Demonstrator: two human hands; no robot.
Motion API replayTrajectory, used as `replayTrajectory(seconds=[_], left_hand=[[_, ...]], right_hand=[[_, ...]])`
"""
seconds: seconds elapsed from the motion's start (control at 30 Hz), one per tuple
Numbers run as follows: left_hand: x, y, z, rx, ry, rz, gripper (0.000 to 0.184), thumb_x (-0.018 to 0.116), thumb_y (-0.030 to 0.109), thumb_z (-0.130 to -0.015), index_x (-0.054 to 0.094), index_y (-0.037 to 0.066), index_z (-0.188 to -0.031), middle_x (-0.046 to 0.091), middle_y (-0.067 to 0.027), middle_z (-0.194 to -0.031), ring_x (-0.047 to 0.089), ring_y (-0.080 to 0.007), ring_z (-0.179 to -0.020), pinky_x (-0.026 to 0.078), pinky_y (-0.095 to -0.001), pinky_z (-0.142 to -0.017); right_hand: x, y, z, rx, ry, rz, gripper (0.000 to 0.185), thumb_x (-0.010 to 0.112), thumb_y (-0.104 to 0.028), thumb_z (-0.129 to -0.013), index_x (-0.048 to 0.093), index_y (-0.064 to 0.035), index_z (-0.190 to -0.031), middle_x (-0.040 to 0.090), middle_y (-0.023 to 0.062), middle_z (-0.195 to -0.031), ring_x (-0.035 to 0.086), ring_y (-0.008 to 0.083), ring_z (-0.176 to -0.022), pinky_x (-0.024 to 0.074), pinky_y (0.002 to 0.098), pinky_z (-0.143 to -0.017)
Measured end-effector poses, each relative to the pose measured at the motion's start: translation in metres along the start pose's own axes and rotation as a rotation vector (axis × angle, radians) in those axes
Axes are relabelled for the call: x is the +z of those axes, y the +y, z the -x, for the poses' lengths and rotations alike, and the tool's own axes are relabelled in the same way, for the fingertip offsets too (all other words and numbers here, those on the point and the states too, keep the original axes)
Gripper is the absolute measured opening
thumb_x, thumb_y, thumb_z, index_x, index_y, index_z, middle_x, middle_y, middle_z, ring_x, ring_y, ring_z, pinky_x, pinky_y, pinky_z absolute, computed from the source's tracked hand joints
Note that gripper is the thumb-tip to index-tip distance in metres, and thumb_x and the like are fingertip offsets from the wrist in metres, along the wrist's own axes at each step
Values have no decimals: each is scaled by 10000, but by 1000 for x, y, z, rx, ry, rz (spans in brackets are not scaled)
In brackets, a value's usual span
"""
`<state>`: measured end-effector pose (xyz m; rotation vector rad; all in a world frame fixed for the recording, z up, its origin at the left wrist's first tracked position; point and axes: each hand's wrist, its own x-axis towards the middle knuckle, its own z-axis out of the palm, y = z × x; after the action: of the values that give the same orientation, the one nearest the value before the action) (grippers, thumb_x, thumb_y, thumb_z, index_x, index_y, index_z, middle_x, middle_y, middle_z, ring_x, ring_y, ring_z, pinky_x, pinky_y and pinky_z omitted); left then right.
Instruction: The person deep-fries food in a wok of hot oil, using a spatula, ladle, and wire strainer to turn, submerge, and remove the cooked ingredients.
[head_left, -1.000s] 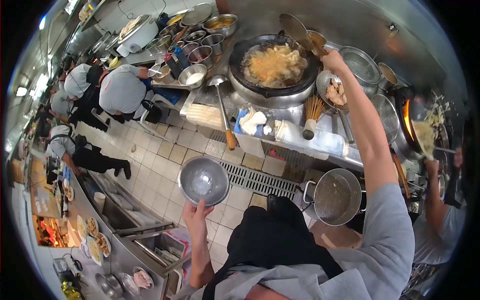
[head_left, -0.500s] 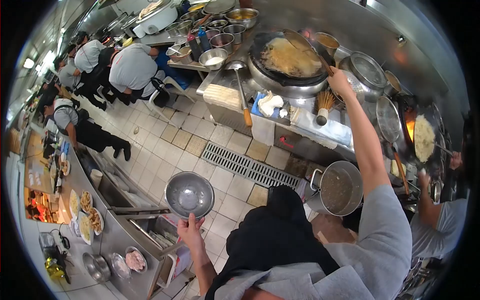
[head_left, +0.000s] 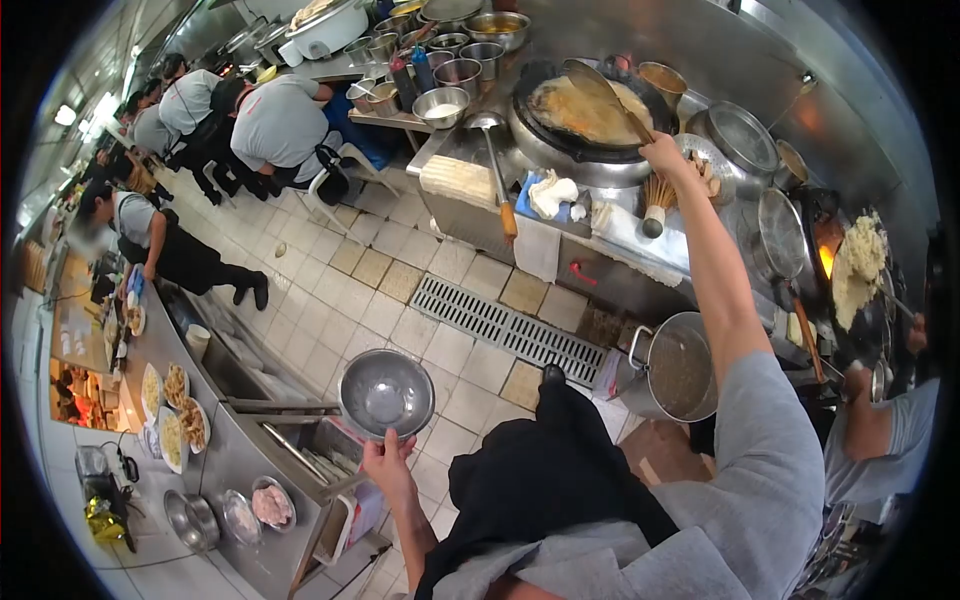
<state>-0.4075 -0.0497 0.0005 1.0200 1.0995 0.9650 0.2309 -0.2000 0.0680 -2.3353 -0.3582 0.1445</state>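
Note:
My left hand [head_left: 388, 462] grips the near rim of a metal mixing bowl [head_left: 386, 395], held over the floor beside the prep counter. No food shows in its shiny inside. At the stove, my right hand [head_left: 661, 152] is closed around the wooden handle of a wok tool [head_left: 600, 92]. Its wide metal head is tilted over the wok [head_left: 590, 108], and I cannot make out its exact kind. Pale golden, frothy liquid fills much of the wok. Just below my right hand stands a bamboo wok brush [head_left: 657, 195].
A ladle [head_left: 494, 170] lies on the stove edge, its handle overhanging. A large pot [head_left: 682, 367] of cloudy liquid stands right of my legs. Plates of food [head_left: 190, 425] line the left counter [head_left: 235, 470]. At right, another person's arm [head_left: 868, 410] works near a second wok [head_left: 858, 270].
The wok tool has tilted, and its head shows more broadly. The wok's contents look less frothy. The bowl remains in my left hand. At right, the food in the other wok has been tossed up.

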Motion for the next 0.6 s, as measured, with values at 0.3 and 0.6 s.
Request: replayTrajectory(seconds=[0.3, 0.6], left_hand=[[-3, 1, -1, 5, 1, -6, 139, 543, 80, -868, 493, -8, -772, 549, -73, -767, 562, -112, -638, 559, -290, -607], [-1, 0, -11, -4, -41, 10, 111, 533, 66, -869, 509, -15, -797, 566, -75, -785, 572, -116, -643, 554, -281, -599]], right_hand=[[-42, -17, 94, -282, 161, 199, 488, 559, -101, -739, 493, -50, -1220, 578, 226, -1077, 557, 322, -1020, 423, 355, -870], [-64, -36, 127, -255, -92, 124, 491, 593, -95, -739, 495, -21, -1214, 593, 196, -1084, 569, 275, -1018, 411, 327, -876]])
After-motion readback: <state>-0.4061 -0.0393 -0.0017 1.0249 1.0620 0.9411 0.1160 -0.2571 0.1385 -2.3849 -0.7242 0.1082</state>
